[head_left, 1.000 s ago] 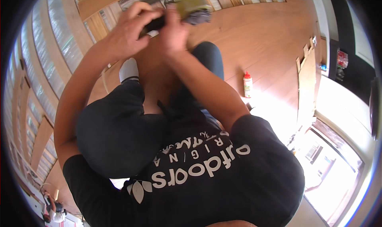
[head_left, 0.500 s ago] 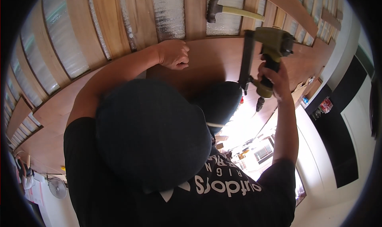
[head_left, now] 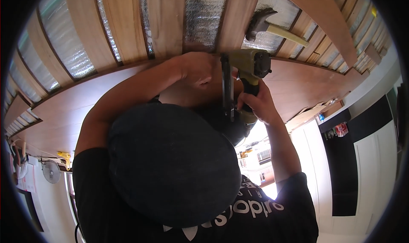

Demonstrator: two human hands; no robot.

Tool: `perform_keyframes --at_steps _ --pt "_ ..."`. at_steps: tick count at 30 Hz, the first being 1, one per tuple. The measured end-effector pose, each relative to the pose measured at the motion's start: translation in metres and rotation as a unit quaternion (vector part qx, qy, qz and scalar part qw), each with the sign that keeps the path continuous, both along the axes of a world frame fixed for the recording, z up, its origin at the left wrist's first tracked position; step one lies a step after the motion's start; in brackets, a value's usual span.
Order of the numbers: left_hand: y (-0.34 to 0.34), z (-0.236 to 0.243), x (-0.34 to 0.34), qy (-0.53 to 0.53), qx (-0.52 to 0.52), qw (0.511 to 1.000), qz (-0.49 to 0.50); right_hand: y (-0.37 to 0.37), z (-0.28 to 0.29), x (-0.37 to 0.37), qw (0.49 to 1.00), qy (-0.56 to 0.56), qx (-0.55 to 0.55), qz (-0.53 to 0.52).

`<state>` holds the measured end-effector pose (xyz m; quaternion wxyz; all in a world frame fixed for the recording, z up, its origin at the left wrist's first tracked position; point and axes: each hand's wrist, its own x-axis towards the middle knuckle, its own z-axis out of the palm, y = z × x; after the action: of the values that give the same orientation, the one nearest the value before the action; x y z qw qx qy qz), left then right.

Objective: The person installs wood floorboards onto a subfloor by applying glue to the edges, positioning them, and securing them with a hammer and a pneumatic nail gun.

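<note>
My right hand (head_left: 255, 104) grips the dark handle of a yellow-green nail gun (head_left: 251, 64). Its long black magazine (head_left: 227, 87) points down toward my cap. The gun's nose sits at the edge of the laid reddish floor boards (head_left: 306, 83). My left hand (head_left: 199, 72) presses on that same board edge, just left of the gun and touching it, with nothing in it. A hammer (head_left: 272, 25) with a pale handle lies beyond the gun on silver foil between the wooden battens (head_left: 164, 17). My black cap (head_left: 170, 166) hides the floor below the hands.
Rows of battens with silver foil insulation (head_left: 200, 13) run across the top. A long loose board (head_left: 328, 21) lies at the upper right. Cardboard scraps (head_left: 311, 111) sit by a dark cabinet (head_left: 345, 170). A fan (head_left: 51, 171) and a bright window (head_left: 255, 162) are low in view.
The right hand has swung the nail gun from out at the right in to the board edge, beside the left hand. The left hand has stayed on the board.
</note>
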<state>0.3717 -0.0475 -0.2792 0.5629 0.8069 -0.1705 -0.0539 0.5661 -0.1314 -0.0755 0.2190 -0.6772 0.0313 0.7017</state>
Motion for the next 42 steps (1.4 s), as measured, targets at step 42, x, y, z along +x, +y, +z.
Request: perform_keyframes --at_steps 42 --pt "-0.060 0.031 0.171 -0.072 -0.022 0.985 -0.153 -0.075 0.033 0.177 0.983 -0.174 -0.051 0.013"
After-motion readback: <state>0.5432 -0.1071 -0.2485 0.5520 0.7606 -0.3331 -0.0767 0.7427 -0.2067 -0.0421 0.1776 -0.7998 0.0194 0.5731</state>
